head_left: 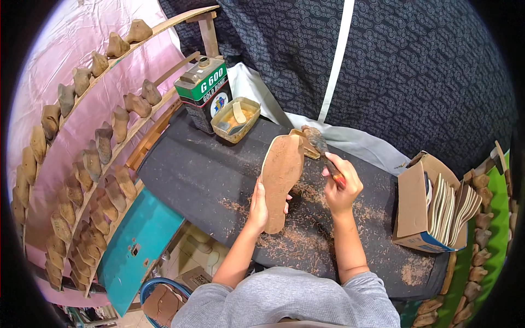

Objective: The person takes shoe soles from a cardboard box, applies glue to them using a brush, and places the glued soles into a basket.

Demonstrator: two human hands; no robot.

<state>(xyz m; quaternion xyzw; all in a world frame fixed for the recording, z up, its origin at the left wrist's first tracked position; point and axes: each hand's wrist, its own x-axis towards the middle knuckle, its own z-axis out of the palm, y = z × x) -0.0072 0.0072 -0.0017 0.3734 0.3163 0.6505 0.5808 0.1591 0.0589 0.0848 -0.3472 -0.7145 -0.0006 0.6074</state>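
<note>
My left hand [259,206] grips a brown shoe sole [283,177] by its narrower end and side, with its broad face turned up. The thumb lies along the sole's left edge, and fingertips show at its right edge. My right hand [343,185] is closed round the red and yellow handle of a brush [329,158]. The dark, crusted brush head points away from me, over a small yellowish dish [309,150] just behind the sole's wide end. Whether the brush touches the dish's contents cannot be made out.
Brown shavings litter the black table [188,169]. At the back left stand a green and black metal can [205,87] and a glue-stained tub [240,123]. A cardboard box [418,197] of pale soles sits right. Wooden shoe lasts [104,139] line racks at left.
</note>
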